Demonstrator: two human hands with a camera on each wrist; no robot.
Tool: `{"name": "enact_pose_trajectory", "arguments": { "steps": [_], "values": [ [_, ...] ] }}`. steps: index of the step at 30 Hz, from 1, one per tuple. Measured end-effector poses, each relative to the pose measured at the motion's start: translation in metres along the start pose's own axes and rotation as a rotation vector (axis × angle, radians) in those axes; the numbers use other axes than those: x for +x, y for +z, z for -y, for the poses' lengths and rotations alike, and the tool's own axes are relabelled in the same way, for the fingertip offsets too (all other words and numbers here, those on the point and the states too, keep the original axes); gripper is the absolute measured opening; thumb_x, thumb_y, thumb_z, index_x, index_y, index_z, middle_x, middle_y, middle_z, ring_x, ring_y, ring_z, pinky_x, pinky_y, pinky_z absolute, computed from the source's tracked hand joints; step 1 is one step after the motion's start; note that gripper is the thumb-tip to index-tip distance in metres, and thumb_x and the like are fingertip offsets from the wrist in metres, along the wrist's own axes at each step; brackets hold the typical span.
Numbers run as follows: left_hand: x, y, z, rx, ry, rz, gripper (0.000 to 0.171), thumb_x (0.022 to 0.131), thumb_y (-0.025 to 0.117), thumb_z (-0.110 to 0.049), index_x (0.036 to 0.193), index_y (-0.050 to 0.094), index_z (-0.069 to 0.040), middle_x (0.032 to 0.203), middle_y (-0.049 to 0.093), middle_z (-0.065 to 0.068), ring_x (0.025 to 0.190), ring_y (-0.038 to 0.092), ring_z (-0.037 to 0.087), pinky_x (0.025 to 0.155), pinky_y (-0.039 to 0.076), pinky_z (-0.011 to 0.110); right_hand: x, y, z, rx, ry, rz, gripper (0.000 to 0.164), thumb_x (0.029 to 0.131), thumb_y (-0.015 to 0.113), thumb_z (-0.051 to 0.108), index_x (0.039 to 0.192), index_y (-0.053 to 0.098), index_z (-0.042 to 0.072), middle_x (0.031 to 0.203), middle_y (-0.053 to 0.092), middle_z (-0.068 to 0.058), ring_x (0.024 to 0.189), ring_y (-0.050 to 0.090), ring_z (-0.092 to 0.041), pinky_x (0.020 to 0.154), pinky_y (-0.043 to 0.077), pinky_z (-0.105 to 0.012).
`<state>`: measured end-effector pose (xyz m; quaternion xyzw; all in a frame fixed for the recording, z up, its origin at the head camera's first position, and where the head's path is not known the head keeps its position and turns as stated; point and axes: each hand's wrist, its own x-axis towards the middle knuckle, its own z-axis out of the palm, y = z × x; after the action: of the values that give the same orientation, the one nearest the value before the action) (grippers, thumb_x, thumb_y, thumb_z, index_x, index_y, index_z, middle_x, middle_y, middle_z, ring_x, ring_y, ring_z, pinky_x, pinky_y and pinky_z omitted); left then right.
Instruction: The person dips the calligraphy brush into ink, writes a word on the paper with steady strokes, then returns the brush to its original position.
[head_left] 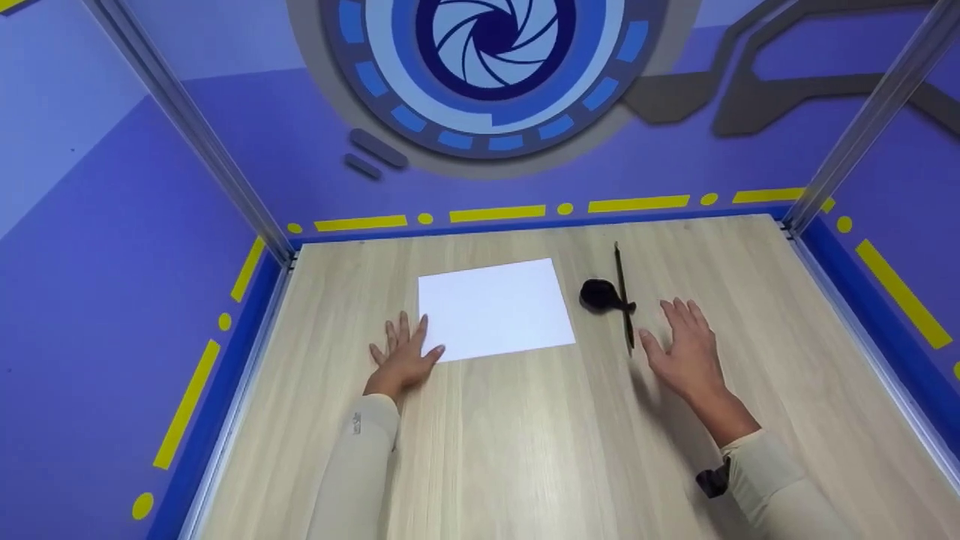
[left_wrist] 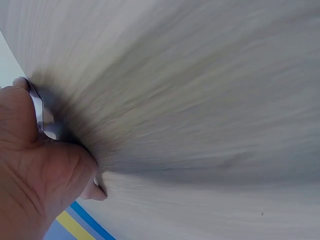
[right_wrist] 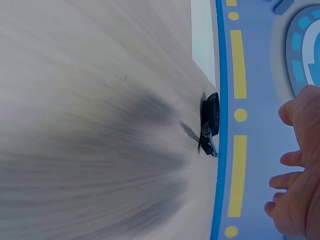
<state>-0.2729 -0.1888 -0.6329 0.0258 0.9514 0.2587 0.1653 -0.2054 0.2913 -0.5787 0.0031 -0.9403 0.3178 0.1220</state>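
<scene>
A blank white sheet of paper (head_left: pixel 495 309) lies on the wooden table. My left hand (head_left: pixel 403 358) rests with fingers spread at its lower left corner, thumb and forefinger over the edge; in the left wrist view the palm (left_wrist: pixel 45 175) hides most of that contact. Right of the sheet sits a small black rounded dish-like object (head_left: pixel 598 295) with a short narrow neck. A thin, dark, brush-like stick (head_left: pixel 621 276) lies across this neck, its pointed end towards me. Close to the right of the stick, my right hand (head_left: pixel 686 358) hovers over its shadow, fingers extended, holding nothing.
Purple panels with yellow dashes (head_left: pixel 497 214) wall in the table (head_left: pixel 510 435) at the back and both sides. Metal posts (head_left: pixel 187 127) stand at the back corners. A black strap-like device (head_left: pixel 712 480) is at my right sleeve.
</scene>
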Motion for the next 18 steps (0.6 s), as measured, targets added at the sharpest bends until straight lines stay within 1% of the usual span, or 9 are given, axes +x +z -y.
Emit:
{"name": "enact_pose_trajectory", "arguments": {
  "steps": [3, 6, 9, 14, 18],
  "values": [
    [0.001, -0.003, 0.001, 0.005, 0.005, 0.008, 0.08, 0.11, 0.046, -0.057, 0.174, 0.01, -0.026, 0.18, -0.018, 0.017, 0.165, -0.024, 0.047, 0.123, -0.018, 0.08, 0.002, 0.001, -0.001, 0.002, 0.007, 0.014, 0.065, 0.105, 0.063, 0.028, 0.156, 0.045, -0.008, 0.163, 0.041, -0.037, 0.159, 0.027, -0.054, 0.127, 0.022, -0.072],
    [0.001, -0.003, -0.001, 0.011, -0.007, 0.016, 0.079, 0.11, 0.046, -0.057, 0.174, 0.009, -0.027, 0.18, -0.019, 0.016, 0.165, -0.024, 0.046, 0.124, -0.017, 0.08, 0.008, 0.001, -0.005, 0.012, 0.013, 0.035, 0.064, 0.106, 0.062, 0.029, 0.155, 0.046, -0.008, 0.16, 0.044, -0.037, 0.156, 0.031, -0.055, 0.128, 0.023, -0.068],
    [0.002, -0.004, -0.005, 0.022, -0.019, 0.035, 0.079, 0.11, 0.046, -0.057, 0.174, 0.008, -0.028, 0.18, -0.02, 0.016, 0.165, -0.025, 0.046, 0.124, -0.016, 0.08, 0.019, 0.001, -0.009, 0.039, 0.06, 0.064, 0.063, 0.108, 0.06, 0.031, 0.155, 0.046, -0.008, 0.157, 0.047, -0.038, 0.152, 0.036, -0.056, 0.126, 0.028, -0.067],
    [0.001, -0.009, -0.006, 0.031, -0.031, 0.068, 0.079, 0.111, 0.044, -0.057, 0.174, 0.006, -0.028, 0.179, -0.023, 0.017, 0.164, -0.027, 0.047, 0.123, -0.017, 0.081, 0.05, 0.004, -0.018, 0.128, 0.192, 0.138, 0.064, 0.111, 0.053, 0.042, 0.154, 0.048, -0.005, 0.151, 0.053, -0.035, 0.143, 0.047, -0.054, 0.116, 0.041, -0.068],
    [0.001, -0.008, -0.008, 0.034, -0.041, 0.074, 0.079, 0.11, 0.044, -0.058, 0.174, 0.006, -0.03, 0.179, -0.024, 0.016, 0.164, -0.027, 0.046, 0.124, -0.017, 0.08, 0.079, 0.01, -0.03, 0.19, 0.271, 0.205, 0.068, 0.111, 0.048, 0.051, 0.154, 0.05, -0.002, 0.149, 0.056, -0.031, 0.14, 0.053, -0.048, 0.114, 0.046, -0.063]
  ]
}}
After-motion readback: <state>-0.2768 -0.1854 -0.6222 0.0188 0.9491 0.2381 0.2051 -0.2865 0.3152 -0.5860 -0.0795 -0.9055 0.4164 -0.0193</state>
